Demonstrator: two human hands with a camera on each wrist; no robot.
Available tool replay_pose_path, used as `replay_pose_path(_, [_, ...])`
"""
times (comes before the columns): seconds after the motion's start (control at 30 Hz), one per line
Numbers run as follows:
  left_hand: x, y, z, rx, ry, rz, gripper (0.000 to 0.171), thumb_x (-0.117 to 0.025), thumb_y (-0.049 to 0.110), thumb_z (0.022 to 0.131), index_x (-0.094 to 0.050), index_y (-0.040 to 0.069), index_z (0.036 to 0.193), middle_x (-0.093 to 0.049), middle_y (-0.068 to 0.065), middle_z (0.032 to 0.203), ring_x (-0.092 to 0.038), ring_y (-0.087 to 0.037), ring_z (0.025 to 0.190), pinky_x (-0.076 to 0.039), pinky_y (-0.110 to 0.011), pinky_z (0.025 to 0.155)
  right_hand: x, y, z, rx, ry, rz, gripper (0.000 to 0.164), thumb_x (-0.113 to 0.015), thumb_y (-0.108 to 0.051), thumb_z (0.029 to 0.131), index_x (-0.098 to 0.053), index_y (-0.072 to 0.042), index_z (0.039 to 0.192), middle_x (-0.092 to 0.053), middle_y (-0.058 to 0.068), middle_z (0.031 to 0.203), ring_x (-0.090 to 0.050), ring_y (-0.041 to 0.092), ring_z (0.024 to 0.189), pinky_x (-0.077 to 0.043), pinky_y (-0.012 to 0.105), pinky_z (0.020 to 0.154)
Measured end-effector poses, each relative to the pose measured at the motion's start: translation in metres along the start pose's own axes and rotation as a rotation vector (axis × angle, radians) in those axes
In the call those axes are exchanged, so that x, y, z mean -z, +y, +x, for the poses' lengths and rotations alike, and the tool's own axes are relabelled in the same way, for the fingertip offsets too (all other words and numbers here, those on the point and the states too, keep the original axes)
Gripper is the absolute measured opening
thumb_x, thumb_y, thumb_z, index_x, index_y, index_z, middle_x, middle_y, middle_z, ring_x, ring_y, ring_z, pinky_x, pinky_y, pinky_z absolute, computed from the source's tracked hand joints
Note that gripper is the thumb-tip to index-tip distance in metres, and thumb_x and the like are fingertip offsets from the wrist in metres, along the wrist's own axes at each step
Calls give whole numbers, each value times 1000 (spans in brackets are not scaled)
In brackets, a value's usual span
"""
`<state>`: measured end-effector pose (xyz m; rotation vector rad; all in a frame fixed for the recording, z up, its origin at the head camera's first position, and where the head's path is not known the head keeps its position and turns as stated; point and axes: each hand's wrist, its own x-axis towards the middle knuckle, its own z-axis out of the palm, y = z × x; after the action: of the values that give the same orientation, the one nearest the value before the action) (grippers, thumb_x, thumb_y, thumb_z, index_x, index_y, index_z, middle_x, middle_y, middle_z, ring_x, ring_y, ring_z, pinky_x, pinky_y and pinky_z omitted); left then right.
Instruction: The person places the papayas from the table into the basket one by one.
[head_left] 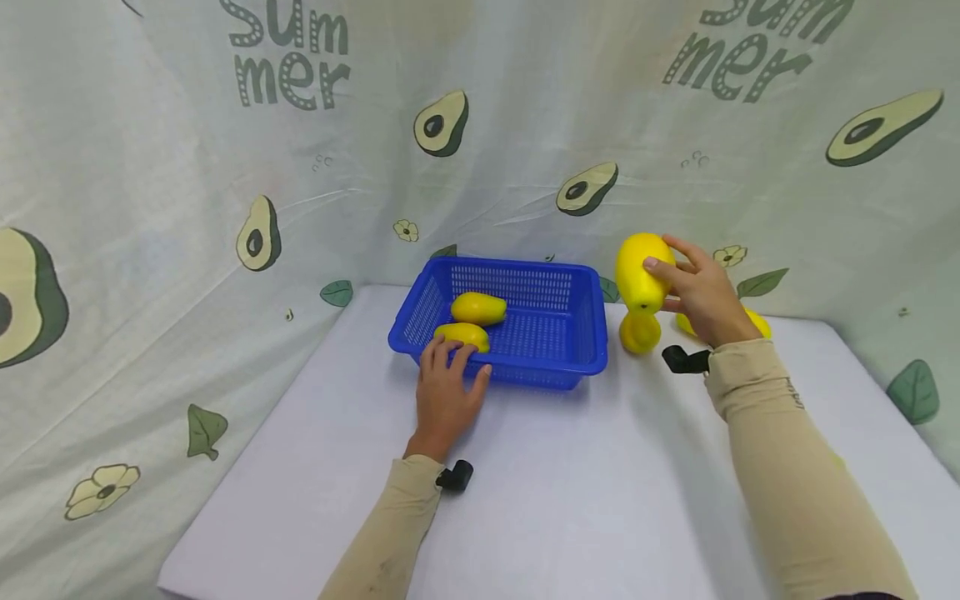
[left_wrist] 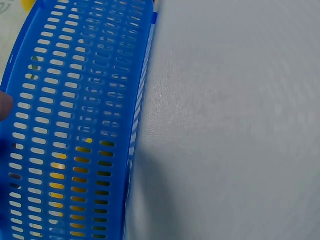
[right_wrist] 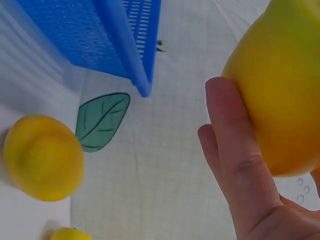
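Note:
My right hand (head_left: pixel 705 292) grips a yellow papaya (head_left: pixel 643 271), greenish at one end, and holds it up beyond the right side of the blue plastic basket (head_left: pixel 525 365). In the right wrist view, fingers (right_wrist: pixel 240 145) lie along the papaya's side. My left hand (head_left: pixel 447 396) is at the basket's front rim, fingers hooked over it and thumb outside. Just behind those fingertips lies a papaya (head_left: pixel 465 334) inside the basket, perhaps touching them. Another papaya (head_left: pixel 477 308) lies farther back in the basket.
A yellow fruit (head_left: pixel 640 333) stands on the white table (head_left: pixel 525 483) right of the basket. More yellow fruit (head_left: pixel 759 322) lies behind my right hand, partly hidden. A printed cloth (head_left: pixel 510 133) hangs behind the table.

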<state>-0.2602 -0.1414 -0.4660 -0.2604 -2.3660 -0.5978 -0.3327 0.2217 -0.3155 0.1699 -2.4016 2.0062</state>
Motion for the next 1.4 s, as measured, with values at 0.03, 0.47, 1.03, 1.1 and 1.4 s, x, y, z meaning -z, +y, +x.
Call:
replay_pose_path(0.03, [0,0,0,2,-2,4,40,-65,39,96,-66,11,125,-51,-11,131,-30,-34,142,-36,-53,112,-1,-3,1,3,-7,-9,86,-68,-47,93,-20,-27,161,-30,25,155,-62,21,102,-58,26,78])
replay_pose_path(0.47, [-1,0,1,-17,20,-6,39,-65,39,96,-66,12,123,-53,-11,129,-32,-35,141,-37,-56,110,-22,-17,10,3,-77,-50,86,-69,-48,92,-24,-26,160,-38,20,150,-59,30,110,-57,32,83])
replay_pose_path(1.03, [1,0,2,13,-12,-1,39,-64,40,97,-66,14,125,-51,-9,132,-29,-32,142,-36,-55,111,-49,-43,36,-50,-238,-134,82,-69,-41,95,-23,-27,161,-34,17,156,-47,34,126,-46,52,102])
replay_pose_path(1.1, [1,0,2,18,-18,-4,39,-63,41,97,-65,14,126,-51,-8,132,-29,-32,143,-35,-55,112,-53,-45,38,-62,-253,-128,81,-69,-40,95,-23,-27,161,-32,16,158,-47,35,126,-44,54,104])
replay_pose_path(1.4, [0,0,1,21,-17,6,40,-62,42,97,-65,14,126,-51,-7,132,-29,-31,143,-35,-54,112,-67,-47,52,-15,-299,-230,80,-70,-38,94,-27,-26,160,-28,16,160,-49,36,127,-46,57,101])
